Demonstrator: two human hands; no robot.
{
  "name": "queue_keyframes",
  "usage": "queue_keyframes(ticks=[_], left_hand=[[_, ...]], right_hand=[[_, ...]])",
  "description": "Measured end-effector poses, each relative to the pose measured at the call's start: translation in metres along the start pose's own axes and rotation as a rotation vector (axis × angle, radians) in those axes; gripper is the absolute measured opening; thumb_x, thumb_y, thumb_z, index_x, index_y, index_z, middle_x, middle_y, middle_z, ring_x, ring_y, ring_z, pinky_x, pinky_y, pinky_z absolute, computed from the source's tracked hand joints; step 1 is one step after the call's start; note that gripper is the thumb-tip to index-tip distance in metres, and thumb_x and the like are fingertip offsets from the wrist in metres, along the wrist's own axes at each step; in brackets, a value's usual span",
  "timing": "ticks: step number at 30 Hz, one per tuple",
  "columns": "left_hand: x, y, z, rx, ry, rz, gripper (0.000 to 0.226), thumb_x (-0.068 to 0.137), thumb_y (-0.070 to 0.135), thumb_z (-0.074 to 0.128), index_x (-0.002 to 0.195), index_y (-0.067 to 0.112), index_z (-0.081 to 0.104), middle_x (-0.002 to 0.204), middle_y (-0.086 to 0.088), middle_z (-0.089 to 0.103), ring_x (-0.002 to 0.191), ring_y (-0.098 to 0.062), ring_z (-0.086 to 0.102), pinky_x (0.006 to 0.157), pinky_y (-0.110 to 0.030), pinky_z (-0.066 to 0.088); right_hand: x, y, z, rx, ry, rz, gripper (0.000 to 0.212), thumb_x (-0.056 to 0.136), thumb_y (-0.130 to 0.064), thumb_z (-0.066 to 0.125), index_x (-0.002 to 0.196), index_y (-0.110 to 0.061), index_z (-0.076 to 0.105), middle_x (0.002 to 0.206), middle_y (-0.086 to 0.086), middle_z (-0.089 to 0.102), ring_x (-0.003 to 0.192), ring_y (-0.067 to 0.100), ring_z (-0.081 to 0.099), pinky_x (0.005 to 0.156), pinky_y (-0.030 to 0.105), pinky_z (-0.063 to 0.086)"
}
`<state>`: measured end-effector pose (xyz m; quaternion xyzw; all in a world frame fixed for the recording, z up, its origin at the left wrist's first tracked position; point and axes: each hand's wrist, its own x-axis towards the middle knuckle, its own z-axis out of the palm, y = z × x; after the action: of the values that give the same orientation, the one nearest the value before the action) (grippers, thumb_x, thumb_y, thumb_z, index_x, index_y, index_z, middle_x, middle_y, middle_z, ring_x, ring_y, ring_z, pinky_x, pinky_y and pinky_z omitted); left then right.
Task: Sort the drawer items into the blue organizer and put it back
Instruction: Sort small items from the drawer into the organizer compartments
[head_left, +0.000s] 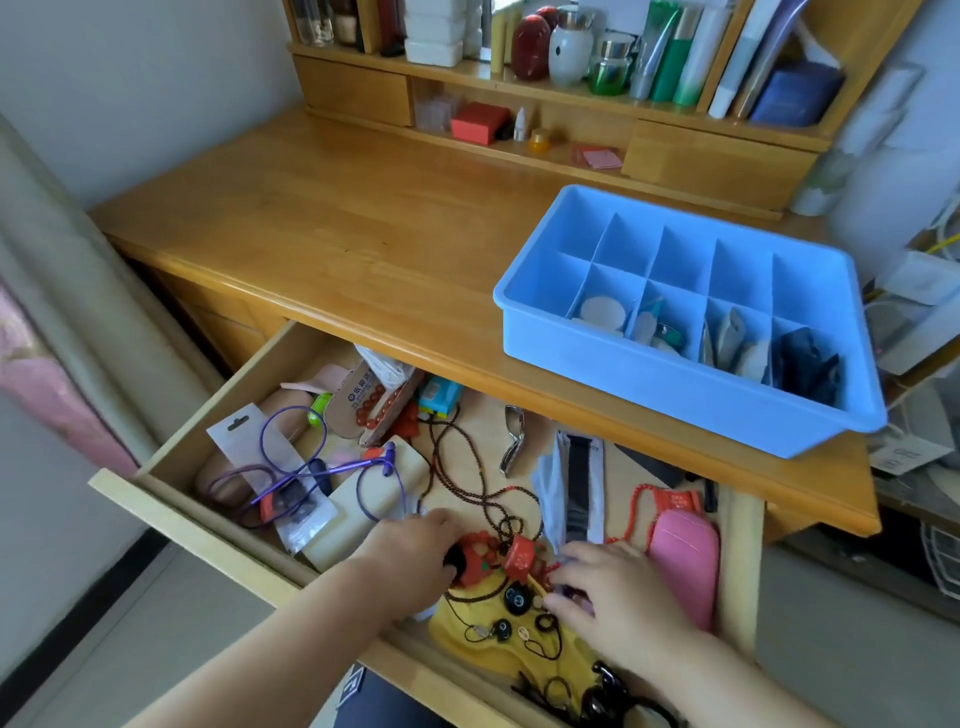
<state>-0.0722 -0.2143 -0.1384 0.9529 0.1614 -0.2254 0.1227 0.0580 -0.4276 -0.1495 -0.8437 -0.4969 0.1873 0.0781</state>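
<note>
The blue organizer (644, 382) stands on the desk at the right, with small items in its front compartments and its back ones bare. Below it the open drawer (171, 512) is full of loose things: purple earphones (291, 470), dark bead strings (467, 467), a metal clip (511, 441), a pink case (683, 561), a yellow cloth (467, 631) with black hair ties. My left hand (415, 553) reaches into the drawer's front and grips a small black object beside red charms (519, 556). My right hand (618, 592) lies on the clutter beside the pink case, fingers curled over small items.
The wooden desk (363, 228) has bare surface left of the organizer. A shelf unit (519, 88) at the back holds bottles, boxes and books. A white strap packet (571, 488) lies in the drawer's middle. A wall is to the left.
</note>
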Motion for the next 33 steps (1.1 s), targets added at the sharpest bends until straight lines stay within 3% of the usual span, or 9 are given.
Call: queue_keyframes(ticks=[2, 5, 10, 15, 20, 22, 25, 30, 33], left_hand=[[0.006, -0.006, -0.012, -0.104, 0.234, -0.028, 0.034, 0.093, 0.024, 0.043, 0.125, 0.026, 0.056, 0.130, 0.008, 0.052, 0.120, -0.017, 0.049, 0.097, -0.031, 0.043], [0.028, -0.027, -0.032, -0.051, 0.505, -0.145, 0.049, 0.088, 0.021, 0.048, 0.137, 0.025, 0.044, 0.149, -0.002, 0.034, 0.138, -0.022, 0.027, 0.113, -0.036, 0.025], [0.063, -0.058, -0.046, -0.255, 0.308, -0.317, 0.050, 0.095, 0.036, 0.046, 0.143, 0.027, 0.035, 0.153, -0.005, 0.024, 0.130, -0.030, 0.038, 0.099, -0.042, 0.040], [0.065, -0.085, -0.054, -0.102, 0.476, -0.332, 0.050, 0.081, 0.014, 0.062, 0.128, 0.029, 0.054, 0.120, -0.003, 0.051, 0.105, -0.028, 0.054, 0.081, -0.039, 0.050], [0.082, -0.069, -0.056, 0.246, 0.597, -0.203, 0.054, 0.084, 0.016, 0.049, 0.137, 0.009, 0.040, 0.144, -0.016, 0.026, 0.134, -0.035, 0.025, 0.115, -0.042, 0.018], [0.087, -0.064, -0.052, 0.192, 0.563, -0.170, 0.062, 0.088, 0.013, 0.044, 0.146, 0.009, 0.022, 0.148, -0.017, 0.017, 0.134, -0.034, 0.028, 0.112, -0.038, 0.026], [0.087, -0.072, -0.049, 0.178, 0.600, -0.089, 0.054, 0.086, 0.010, 0.047, 0.139, 0.014, 0.037, 0.139, -0.011, 0.032, 0.120, -0.029, 0.043, 0.100, -0.035, 0.038], [0.098, -0.049, -0.047, 0.103, 0.444, 0.117, 0.045, 0.091, 0.012, 0.045, 0.136, 0.011, 0.045, 0.147, -0.011, 0.035, 0.136, -0.030, 0.033, 0.108, -0.038, 0.031], [0.116, -0.044, -0.056, -0.123, 0.286, -0.117, 0.056, 0.095, 0.026, 0.047, 0.146, 0.013, 0.026, 0.152, -0.013, 0.022, 0.138, -0.034, 0.025, 0.112, -0.041, 0.027]], right_hand=[[0.013, 0.003, -0.011, 0.035, 0.134, 0.019, 0.036, 0.090, -0.054, 0.041, 0.104, -0.031, 0.066, 0.112, -0.014, 0.061, 0.100, 0.006, 0.054, 0.100, 0.036, 0.044], [0.042, 0.006, -0.015, -0.016, 0.099, 0.154, 0.051, 0.093, -0.051, 0.044, 0.141, -0.037, 0.036, 0.156, -0.008, 0.022, 0.137, 0.021, 0.032, 0.114, 0.043, 0.024], [0.049, -0.008, 0.013, -0.003, -0.120, 0.102, 0.063, 0.092, -0.060, 0.036, 0.148, -0.045, 0.009, 0.157, -0.009, -0.019, 0.146, 0.019, -0.015, 0.116, 0.042, 0.000], [0.024, -0.001, 0.009, -0.009, -0.180, -0.019, 0.056, 0.093, -0.057, 0.037, 0.145, -0.040, 0.028, 0.159, -0.015, 0.000, 0.146, 0.010, 0.001, 0.116, 0.032, 0.003], [0.023, -0.010, -0.015, 0.058, -0.074, 0.011, 0.037, 0.096, -0.050, 0.038, 0.112, -0.030, 0.064, 0.118, -0.015, 0.058, 0.099, 0.003, 0.058, 0.088, 0.023, 0.048], [0.033, -0.011, -0.019, 0.080, 0.024, 0.032, 0.033, 0.097, -0.043, 0.040, 0.106, -0.025, 0.066, 0.107, -0.016, 0.060, 0.088, 0.000, 0.057, 0.076, 0.017, 0.046], [0.042, -0.011, -0.016, 0.141, 0.069, 0.053, 0.027, 0.097, -0.039, 0.045, 0.103, -0.024, 0.067, 0.102, -0.017, 0.060, 0.082, -0.001, 0.053, 0.065, 0.010, 0.036], [0.039, -0.011, 0.001, 0.193, 0.035, 0.062, 0.028, 0.095, -0.043, 0.046, 0.105, -0.027, 0.067, 0.106, -0.018, 0.060, 0.089, -0.003, 0.053, 0.077, 0.017, 0.046], [0.037, -0.010, 0.001, 0.201, 0.016, 0.077, 0.032, 0.094, -0.045, 0.044, 0.111, -0.028, 0.065, 0.112, -0.021, 0.058, 0.093, -0.004, 0.053, 0.081, 0.017, 0.046]])
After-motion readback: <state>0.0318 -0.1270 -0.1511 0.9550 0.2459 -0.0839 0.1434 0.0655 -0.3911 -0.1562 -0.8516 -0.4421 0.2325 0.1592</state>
